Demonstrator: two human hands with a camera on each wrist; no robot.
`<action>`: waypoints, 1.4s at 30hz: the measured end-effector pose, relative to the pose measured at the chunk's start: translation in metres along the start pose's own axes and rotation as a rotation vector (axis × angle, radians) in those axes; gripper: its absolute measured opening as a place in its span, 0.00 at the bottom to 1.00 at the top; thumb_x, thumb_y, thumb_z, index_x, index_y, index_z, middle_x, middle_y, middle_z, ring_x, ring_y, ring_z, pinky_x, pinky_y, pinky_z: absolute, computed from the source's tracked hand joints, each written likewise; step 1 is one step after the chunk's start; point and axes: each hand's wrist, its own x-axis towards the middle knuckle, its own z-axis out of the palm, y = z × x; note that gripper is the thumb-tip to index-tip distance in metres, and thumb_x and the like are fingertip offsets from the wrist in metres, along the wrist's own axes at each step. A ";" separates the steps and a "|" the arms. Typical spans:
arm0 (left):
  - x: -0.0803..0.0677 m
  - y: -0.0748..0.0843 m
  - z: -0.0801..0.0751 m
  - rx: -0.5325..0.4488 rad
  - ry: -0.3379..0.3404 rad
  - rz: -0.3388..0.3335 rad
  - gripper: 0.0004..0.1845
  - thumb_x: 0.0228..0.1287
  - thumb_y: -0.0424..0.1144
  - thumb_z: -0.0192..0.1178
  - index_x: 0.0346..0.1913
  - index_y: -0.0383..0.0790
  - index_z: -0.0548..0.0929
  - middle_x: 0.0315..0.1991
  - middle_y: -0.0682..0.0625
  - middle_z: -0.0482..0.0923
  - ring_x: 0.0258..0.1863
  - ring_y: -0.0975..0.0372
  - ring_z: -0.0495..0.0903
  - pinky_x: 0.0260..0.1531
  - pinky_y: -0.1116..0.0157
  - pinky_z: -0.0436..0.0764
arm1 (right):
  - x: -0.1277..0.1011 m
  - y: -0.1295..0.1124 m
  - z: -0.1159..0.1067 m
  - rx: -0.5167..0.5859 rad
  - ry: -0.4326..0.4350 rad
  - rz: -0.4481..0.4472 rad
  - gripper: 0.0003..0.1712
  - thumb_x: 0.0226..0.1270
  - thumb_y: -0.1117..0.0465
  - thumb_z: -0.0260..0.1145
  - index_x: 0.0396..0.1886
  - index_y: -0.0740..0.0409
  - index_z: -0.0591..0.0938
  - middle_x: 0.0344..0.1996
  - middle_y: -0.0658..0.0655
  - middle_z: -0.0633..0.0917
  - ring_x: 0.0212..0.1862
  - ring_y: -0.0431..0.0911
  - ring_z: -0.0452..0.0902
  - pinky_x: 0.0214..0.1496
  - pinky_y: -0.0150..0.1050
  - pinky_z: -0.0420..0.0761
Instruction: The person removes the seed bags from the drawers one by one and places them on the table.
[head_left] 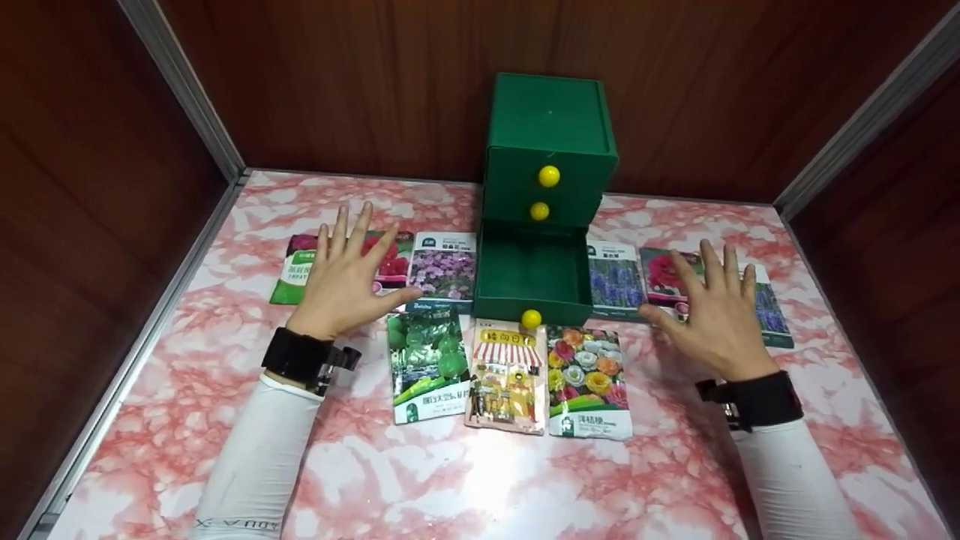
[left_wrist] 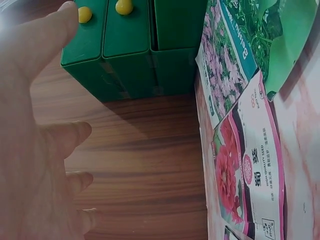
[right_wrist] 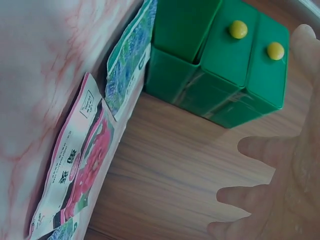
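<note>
The left hand lay spread, fingers straight, over a red-flower packet, with a pink-flower packet just beside its thumb. The right hand was spread the same way over a rose packet, a blue-flower packet beyond its thumb. Between the hands stood a green drawer box, its bottom drawer pulled out

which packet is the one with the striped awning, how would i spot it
Start at the green drawer box at the back; its bottom drawer is pulled open. Right in front of its yellow knob lies the awning packet, between a green-leaf packet and a flower packet.
</note>
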 end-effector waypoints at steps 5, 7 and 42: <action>0.000 -0.001 0.001 -0.005 0.000 -0.006 0.61 0.66 0.85 0.56 0.92 0.55 0.52 0.93 0.41 0.32 0.89 0.40 0.25 0.83 0.33 0.28 | 0.000 0.000 -0.002 0.012 0.010 0.001 0.59 0.74 0.25 0.67 0.90 0.55 0.62 0.89 0.74 0.51 0.89 0.73 0.32 0.83 0.78 0.29; 0.001 -0.001 0.001 -0.007 -0.002 -0.007 0.62 0.66 0.86 0.55 0.92 0.54 0.53 0.93 0.42 0.32 0.90 0.39 0.26 0.83 0.34 0.27 | 0.000 -0.001 -0.002 0.018 0.009 0.000 0.60 0.73 0.25 0.68 0.90 0.55 0.62 0.89 0.74 0.51 0.89 0.73 0.32 0.83 0.78 0.29; 0.114 0.076 -0.006 -0.448 0.089 0.093 0.42 0.88 0.65 0.50 0.93 0.55 0.52 0.86 0.43 0.62 0.81 0.49 0.69 0.78 0.45 0.72 | 0.023 -0.113 0.049 0.068 0.102 -0.526 0.27 0.76 0.49 0.79 0.64 0.60 0.86 0.39 0.56 0.81 0.33 0.47 0.76 0.32 0.43 0.80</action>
